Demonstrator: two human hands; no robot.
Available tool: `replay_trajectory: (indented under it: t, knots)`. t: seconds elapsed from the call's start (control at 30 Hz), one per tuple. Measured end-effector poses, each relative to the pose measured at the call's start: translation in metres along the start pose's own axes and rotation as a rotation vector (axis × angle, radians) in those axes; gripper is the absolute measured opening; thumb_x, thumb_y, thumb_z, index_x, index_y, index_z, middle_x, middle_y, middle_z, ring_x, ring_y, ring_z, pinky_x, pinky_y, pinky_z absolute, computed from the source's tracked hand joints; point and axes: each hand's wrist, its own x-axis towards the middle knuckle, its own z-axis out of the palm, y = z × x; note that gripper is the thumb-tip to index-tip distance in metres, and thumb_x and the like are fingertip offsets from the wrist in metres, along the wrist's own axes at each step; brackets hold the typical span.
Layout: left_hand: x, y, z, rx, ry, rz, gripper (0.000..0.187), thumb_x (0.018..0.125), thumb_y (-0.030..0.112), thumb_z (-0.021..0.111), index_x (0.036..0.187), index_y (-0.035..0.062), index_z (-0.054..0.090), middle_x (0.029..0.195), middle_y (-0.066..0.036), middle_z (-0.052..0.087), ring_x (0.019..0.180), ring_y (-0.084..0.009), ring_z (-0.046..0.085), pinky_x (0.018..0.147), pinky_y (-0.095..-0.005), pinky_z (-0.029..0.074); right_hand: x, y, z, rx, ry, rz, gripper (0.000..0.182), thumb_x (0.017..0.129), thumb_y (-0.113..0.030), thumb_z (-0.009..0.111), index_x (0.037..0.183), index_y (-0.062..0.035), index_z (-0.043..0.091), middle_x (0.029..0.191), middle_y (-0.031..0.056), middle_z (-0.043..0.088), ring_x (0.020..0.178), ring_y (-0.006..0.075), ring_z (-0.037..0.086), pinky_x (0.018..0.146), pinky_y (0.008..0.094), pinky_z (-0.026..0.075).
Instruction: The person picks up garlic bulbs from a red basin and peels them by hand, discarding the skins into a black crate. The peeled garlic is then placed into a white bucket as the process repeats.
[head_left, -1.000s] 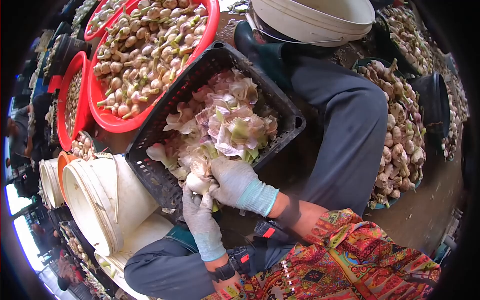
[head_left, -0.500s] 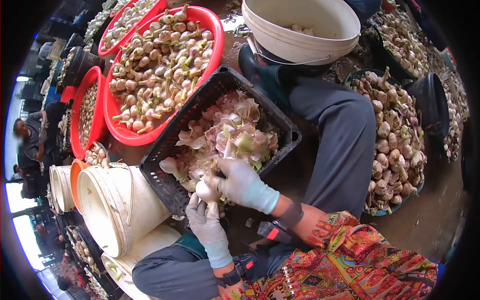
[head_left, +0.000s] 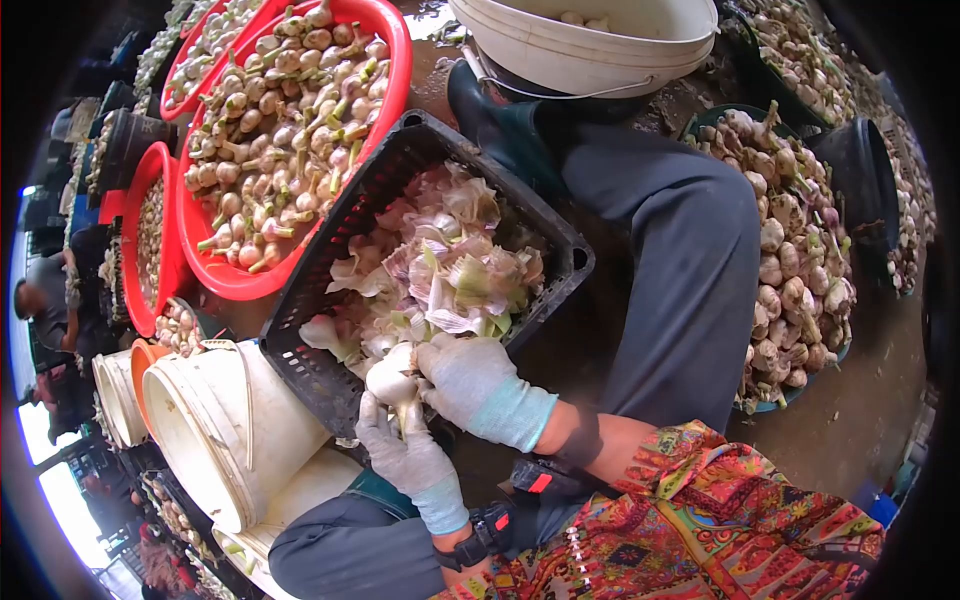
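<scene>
A white, partly peeled garlic bulb is gripped by my gloved left hand, its stem running down between the fingers. My gloved right hand has its fingers curled in against the bulb's right side, where a small brownish bit shows at the fingertips. Both hands are over the near edge of a black plastic crate. Inside it lies a heap of loose garlic skins, pale, pinkish and greenish.
Left of the crate stands a red tub of garlic bulbs with stems. White buckets lean at the lower left. A large white bucket with several pale pieces is at the top. Unpeeled garlic is heaped at the right. People are in the background.
My right hand has come down against the bulb, its fingers no longer blurred above it. My left hand still holds the bulb. The whole view has shifted slightly.
</scene>
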Motion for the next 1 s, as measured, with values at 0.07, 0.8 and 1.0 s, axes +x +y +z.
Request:
replay_trajectory:
  t: [0.07, 0.8, 1.0]
  knots:
    - [-0.002, 0.006, 0.000, -0.043, -0.012, -0.082, 0.046, 0.084, -0.009, 0.057, 0.127, -0.0031, 0.041, 0.124, -0.020, 0.050, 0.110, -0.0220, 0.054, 0.091, -0.0313, 0.046, 0.005, 0.005, 0.006, 0.073, 0.016, 0.052, 0.020, 0.076, -0.021, 0.065, 0.087, -0.0049, 0.059, 0.079, 0.0133, 0.061, 0.075, 0.0336, 0.062, 0.065, 0.0434, 0.049]
    - [0.001, 0.013, -0.034, -0.750, -0.216, -0.300, 0.044, 0.094, 0.035, 0.054, 0.113, -0.0053, 0.052, 0.089, -0.018, 0.064, 0.052, -0.0094, 0.051, 0.045, -0.0195, 0.041, 0.037, 0.032, 0.012, 0.433, 0.165, 0.365, 0.024, 0.085, -0.022, 0.064, 0.093, -0.0007, 0.060, 0.076, 0.0197, 0.062, 0.067, 0.0292, 0.061, 0.063, 0.0392, 0.048]
    - [0.007, -0.007, -0.031, -1.163, -0.324, -0.480, 0.034, 0.097, 0.029, 0.049, 0.113, -0.0016, 0.050, 0.091, -0.013, 0.059, 0.058, -0.0113, 0.051, 0.049, -0.0221, 0.041, 0.022, 0.046, 0.016, 0.386, 0.080, 0.183, 0.023, 0.083, -0.017, 0.063, 0.098, 0.0002, 0.059, 0.083, 0.0241, 0.063, 0.080, 0.0398, 0.061, 0.071, 0.0439, 0.048]
